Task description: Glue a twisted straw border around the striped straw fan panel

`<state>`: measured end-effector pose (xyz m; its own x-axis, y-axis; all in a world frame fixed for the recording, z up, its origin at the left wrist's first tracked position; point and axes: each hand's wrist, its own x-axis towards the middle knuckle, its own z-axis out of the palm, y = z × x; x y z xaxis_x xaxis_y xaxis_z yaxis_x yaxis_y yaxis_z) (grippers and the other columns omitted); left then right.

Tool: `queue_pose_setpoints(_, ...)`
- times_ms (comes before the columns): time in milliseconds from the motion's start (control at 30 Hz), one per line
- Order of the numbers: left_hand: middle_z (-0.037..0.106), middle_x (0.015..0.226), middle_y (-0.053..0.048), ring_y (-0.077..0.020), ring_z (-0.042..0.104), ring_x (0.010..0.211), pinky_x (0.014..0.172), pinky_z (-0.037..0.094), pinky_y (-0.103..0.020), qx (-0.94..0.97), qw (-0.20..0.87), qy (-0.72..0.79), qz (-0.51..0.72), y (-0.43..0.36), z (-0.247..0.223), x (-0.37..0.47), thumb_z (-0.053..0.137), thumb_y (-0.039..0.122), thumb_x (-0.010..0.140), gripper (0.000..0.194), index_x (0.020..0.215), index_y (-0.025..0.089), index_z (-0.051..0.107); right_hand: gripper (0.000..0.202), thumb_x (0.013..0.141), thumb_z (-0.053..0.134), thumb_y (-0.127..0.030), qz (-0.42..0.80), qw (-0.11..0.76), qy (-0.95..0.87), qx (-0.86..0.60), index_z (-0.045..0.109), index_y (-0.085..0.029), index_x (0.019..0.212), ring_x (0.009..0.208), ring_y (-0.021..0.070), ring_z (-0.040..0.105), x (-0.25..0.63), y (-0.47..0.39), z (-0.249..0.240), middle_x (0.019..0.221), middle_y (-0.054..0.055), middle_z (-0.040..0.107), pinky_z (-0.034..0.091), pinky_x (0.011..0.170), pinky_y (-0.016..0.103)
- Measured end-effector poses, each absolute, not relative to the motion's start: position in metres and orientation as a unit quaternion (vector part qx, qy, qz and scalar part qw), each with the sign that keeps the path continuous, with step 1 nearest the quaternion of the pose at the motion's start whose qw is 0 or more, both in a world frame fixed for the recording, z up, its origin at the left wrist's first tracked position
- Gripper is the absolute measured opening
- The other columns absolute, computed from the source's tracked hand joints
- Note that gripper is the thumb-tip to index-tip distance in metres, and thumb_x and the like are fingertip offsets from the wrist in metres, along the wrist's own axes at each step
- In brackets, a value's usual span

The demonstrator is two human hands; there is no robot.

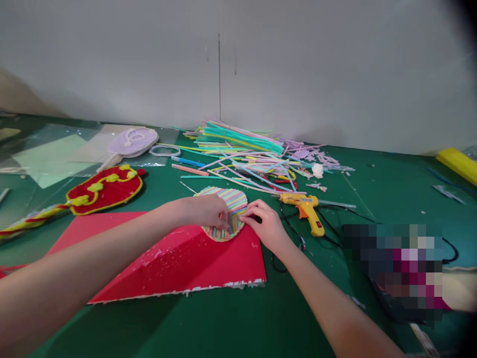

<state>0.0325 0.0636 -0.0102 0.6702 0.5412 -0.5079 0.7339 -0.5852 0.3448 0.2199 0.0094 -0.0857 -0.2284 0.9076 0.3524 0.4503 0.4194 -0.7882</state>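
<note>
A round disc of pastel striped pipe cleaners lies on a red sheet in front of me. My left hand reaches over the disc with its fingers curled and fingertips down on the disc's middle. Whatever those fingers hold, if anything, is hidden. At the disc's right edge, my right hand has thumb and fingertips pinched together. Something small may be between them, but I cannot make it out. Strips in the disc run at differing angles near both hands' fingertips.
A yellow hot glue gun lies right of my hands, with dark cables around it. Behind the disc is a heap of pipe cleaners. Left are a red-and-yellow fan and a lilac fan. A blurred-out dark object sits right.
</note>
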Motion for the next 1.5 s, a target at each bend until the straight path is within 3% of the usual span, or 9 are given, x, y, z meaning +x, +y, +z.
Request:
queue_pose_setpoints(467,0.070,0.071,-0.004,-0.0157,0.060,0.066,0.053,0.031,-0.024,0.877,0.234,0.369,-0.198,0.061,-0.007,0.039,0.057,0.041,0.083,0.028,0.080,0.019,0.074,0.009,0.082,0.063,-0.019,0.278,0.416,-0.734,-0.459,0.065,-0.021,0.073,0.083,0.0173,0.060,0.219,0.009,-0.085,0.083,0.003,0.057,0.049,0.075,0.030)
queue_pose_setpoints(800,0.070,0.078,-0.006,-0.0172,0.061,0.073,0.056,0.033,-0.024,0.863,0.202,0.410,-0.215,0.047,0.005,0.048,0.056,0.034,0.084,0.023,0.085,0.017,0.073,0.009,0.083,0.063,-0.020,0.278,0.415,-0.736,-0.458,0.067,-0.020,0.075,0.081,0.0162,0.059,0.220,0.010,-0.087,0.083,0.003,0.057,0.049,0.073,0.029)
queue_pose_setpoints(967,0.065,0.075,0.000,-0.0127,0.057,0.070,0.060,0.036,-0.021,0.863,0.322,0.381,-0.076,0.056,-0.011,0.013,0.051,0.032,0.087,0.021,0.081,0.020,0.067,0.006,0.081,0.065,-0.019,0.282,0.416,-0.734,-0.457,0.067,-0.020,0.075,0.080,0.0160,0.059,0.220,0.009,-0.085,0.083,0.002,0.056,0.049,0.073,0.029)
queue_pose_setpoints(1100,0.062,0.086,-0.001,-0.0114,0.053,0.073,0.063,0.038,-0.020,0.857,0.345,0.378,0.054,0.056,-0.017,-0.021,0.055,0.032,0.084,0.016,0.088,0.018,0.063,0.005,0.081,0.066,-0.019,0.288,0.413,-0.734,-0.457,0.068,-0.020,0.076,0.079,0.0159,0.059,0.220,0.009,-0.084,0.083,0.002,0.056,0.049,0.073,0.029)
queue_pose_setpoints(1500,0.058,0.081,0.001,-0.0106,0.053,0.072,0.064,0.040,-0.020,0.857,0.396,0.329,0.032,0.047,-0.028,-0.016,0.061,0.023,0.078,0.009,0.085,0.018,0.064,0.008,0.080,0.066,-0.020,0.273,0.422,-0.733,-0.458,0.065,-0.020,0.073,0.078,0.0164,0.059,0.219,0.009,-0.086,0.082,0.002,0.057,0.049,0.072,0.029)
